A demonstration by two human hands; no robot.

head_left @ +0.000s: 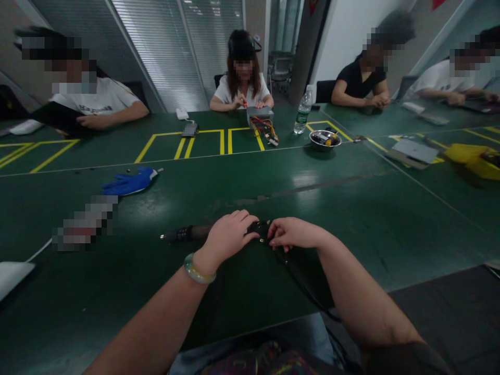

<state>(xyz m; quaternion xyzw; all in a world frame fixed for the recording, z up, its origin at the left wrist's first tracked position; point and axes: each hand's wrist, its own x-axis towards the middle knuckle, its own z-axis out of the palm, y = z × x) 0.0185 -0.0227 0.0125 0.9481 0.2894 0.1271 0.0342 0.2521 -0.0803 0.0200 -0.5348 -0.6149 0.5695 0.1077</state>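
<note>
A dark corded electric screwdriver (195, 233) lies sideways on the green table (234, 297), its metal tip pointing left. My left hand (230, 234) is wrapped over the middle of its body, thumb and fingers closed round it. At the rear end, where several small metal spots show, my right hand (291, 233) has its fingers bent and pressed against the dark housing. Whether a small part sits between those right fingertips is hidden. From that end a black cable (302, 284) runs down over the table's near edge towards my lap.
A blue glove (130, 182) lies to the left, near a white cable. Across the table stand a water bottle (303, 112), a metal bowl (325, 147) with small items and a grey box with coloured wires (262, 120). Several people sit opposite. A yellow item (474, 159) lies far right.
</note>
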